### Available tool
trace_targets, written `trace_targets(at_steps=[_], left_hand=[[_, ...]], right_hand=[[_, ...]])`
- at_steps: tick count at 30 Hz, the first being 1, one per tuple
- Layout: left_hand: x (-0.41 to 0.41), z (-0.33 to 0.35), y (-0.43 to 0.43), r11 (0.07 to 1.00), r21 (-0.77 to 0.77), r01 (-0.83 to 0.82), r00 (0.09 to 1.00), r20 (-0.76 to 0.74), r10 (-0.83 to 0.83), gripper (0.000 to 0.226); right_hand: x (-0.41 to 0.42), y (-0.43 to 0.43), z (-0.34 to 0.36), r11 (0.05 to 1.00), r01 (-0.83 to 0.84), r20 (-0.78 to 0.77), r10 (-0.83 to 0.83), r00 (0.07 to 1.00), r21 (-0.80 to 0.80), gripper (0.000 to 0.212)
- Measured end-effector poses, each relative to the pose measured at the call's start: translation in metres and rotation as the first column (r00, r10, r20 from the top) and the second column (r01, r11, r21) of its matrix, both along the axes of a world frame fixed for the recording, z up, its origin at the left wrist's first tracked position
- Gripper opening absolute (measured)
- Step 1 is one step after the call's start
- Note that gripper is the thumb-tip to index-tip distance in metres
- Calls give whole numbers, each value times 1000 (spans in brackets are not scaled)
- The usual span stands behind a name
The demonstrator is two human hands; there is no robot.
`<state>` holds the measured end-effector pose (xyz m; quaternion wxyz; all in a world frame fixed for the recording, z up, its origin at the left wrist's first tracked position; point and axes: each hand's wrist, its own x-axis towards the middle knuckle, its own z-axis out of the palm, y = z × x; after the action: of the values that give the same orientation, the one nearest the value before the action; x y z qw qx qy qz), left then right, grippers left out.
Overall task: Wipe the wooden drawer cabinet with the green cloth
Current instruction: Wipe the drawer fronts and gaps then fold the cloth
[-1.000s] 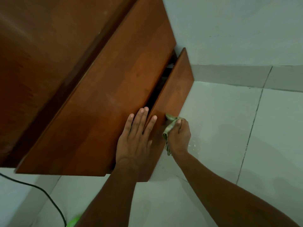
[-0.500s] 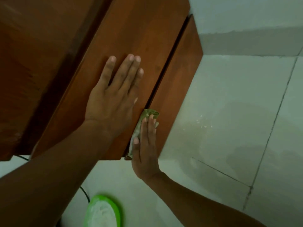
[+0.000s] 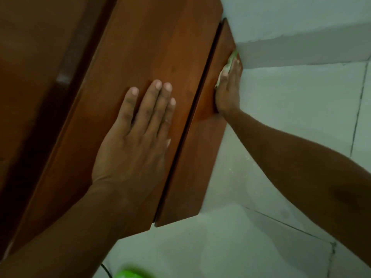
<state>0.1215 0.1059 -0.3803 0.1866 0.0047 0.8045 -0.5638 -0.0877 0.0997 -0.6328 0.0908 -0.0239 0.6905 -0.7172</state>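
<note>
The wooden drawer cabinet (image 3: 140,57) fills the left and middle of the view, and its top and left side run off the edge, so its full shape cannot be seen. It is reddish brown and smooth, with a soft shine. A thin dark gap runs slantwise down it, between a wide front panel and a narrower lower panel (image 3: 192,157). The pale tiled floor (image 3: 281,137) lies on the right, with thin lines between the tiles (some parts look blurry).

The left hand (image 3: 134,141) lies flat on the wide panel, fingers stretched out and close together, holding nothing. Its arm comes in from the bottom left corner.

The right hand (image 3: 227,91) presses flat against the narrow panel near its far end. Under its fingers is the green cloth (image 3: 230,61). Most of the cloth is hidden by the hand, so only a small pale green edge peeks out by the fingertips, close to the panel's outer edge. The cloth looks squashed between the fingers and the wood.

At the very bottom, a bright green thing (image 3: 132,273) is cut off by the frame, and what it is cannot be told. A thin dark cord (image 3: 106,270) curls just beside it.
</note>
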Motion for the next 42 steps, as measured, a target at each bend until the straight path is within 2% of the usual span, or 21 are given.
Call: trace_targets(at_steps=[2, 5, 7, 9, 11, 13, 15, 17, 20, 25, 32, 35, 38, 40, 42], left_hand=[[0, 0, 1, 1000, 6, 0, 1000, 2, 0, 72], [0, 1, 4, 1000, 11, -13, 1000, 3, 13, 71], [0, 2, 4, 1000, 12, -18, 1000, -1, 18, 71], [0, 2, 4, 1000, 18, -13, 1000, -10, 13, 71], [0, 1, 4, 1000, 22, -11, 1000, -12, 11, 71], [0, 1, 4, 1000, 27, -15, 1000, -18, 15, 70], [1, 1, 3, 999, 32, -13, 999, -29, 14, 70], [1, 0, 1, 999, 39, -4, 999, -36, 5, 71], [1, 0, -1, 999, 45, -2, 999, -36, 4, 70], [-3, -7, -2, 999, 53, -1, 999, -32, 3, 70], [-6, -8, 1, 999, 50, -19, 1000, -7, 19, 71], [-6, -8, 2, 998, 52, -30, 1000, -1, 30, 70], [-5, -7, 4, 998, 60, -31, 999, -5, 32, 71], [-7, -9, 4, 998, 67, -21, 1000, -22, 22, 71], [-9, -12, 4, 997, 71, -18, 999, -26, 20, 71]], right_hand=[[-29, 5, -1, 997, 82, 177, -80, 981, -4, 55], [-37, 23, -1, 971, 238, 416, -227, 880, 27, 36], [-11, 31, -1, 961, 268, 461, -266, 847, 63, 28], [46, 37, -6, 951, 295, 364, -307, 879, 90, 25], [128, 46, -9, 957, 289, 235, -278, 931, -14, 22], [218, 57, -1, 977, 176, 158, -156, 975, -120, 21], [290, 59, 14, 984, -23, 77, 38, 996, -178, 36], [326, 48, 18, 986, -137, -24, 135, 991, -96, 52], [306, 27, 4, 993, -115, -99, 111, 989, -30, 61], [191, 12, -24, 998, -54, -88, 51, 995, -35, 59], [16, 2, -17, 997, 74, 179, -80, 981, 36, 56], [-34, 15, -6, 981, 190, 340, -195, 920, 47, 40], [-29, 30, -2, 961, 270, 399, -271, 876, 60, 29], [14, 38, -1, 947, 309, 321, -322, 891, 92, 29], [86, 45, -6, 946, 321, 252, -320, 913, 38, 28]])
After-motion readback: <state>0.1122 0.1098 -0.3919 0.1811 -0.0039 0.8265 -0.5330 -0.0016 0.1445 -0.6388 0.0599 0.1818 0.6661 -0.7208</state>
